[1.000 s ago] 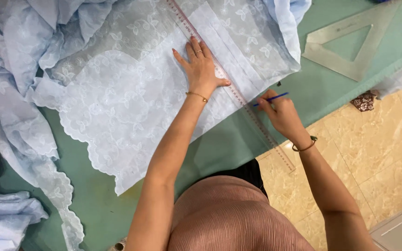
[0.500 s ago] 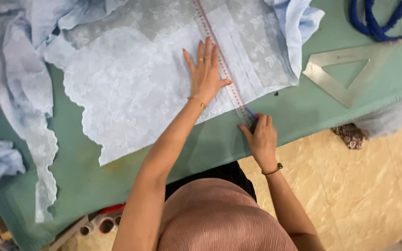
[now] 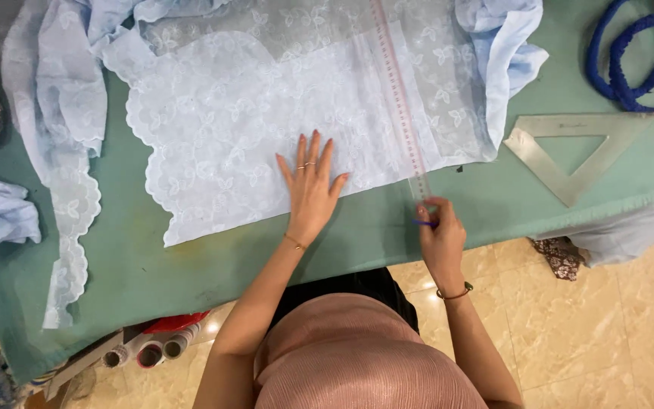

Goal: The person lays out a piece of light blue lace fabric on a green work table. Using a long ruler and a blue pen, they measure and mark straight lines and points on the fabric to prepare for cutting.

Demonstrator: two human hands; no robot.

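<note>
A pale blue lace fabric [image 3: 266, 113] with a scalloped edge lies spread on a green-covered table [image 3: 153, 265]. My left hand [image 3: 310, 189] rests flat on the fabric's near edge, fingers spread. A long clear ruler [image 3: 401, 98] runs across the fabric from the far side down to its near end by my right hand. My right hand [image 3: 439, 235] is at the table's near edge, pinching the ruler's end and holding a blue pen [image 3: 424, 223].
A clear triangle set square [image 3: 569, 148] lies to the right on the table. Blue cord [image 3: 630, 68] coils at the far right corner. More light blue fabric [image 3: 47, 106] bunches at the left. Rolls [image 3: 153, 350] sit under the table; tiled floor [image 3: 607, 326] lies below.
My left hand slid off the ruler leftwards onto the lace near its front edge. My right hand moved to the ruler's near end. The camera view shifted rightwards.
</note>
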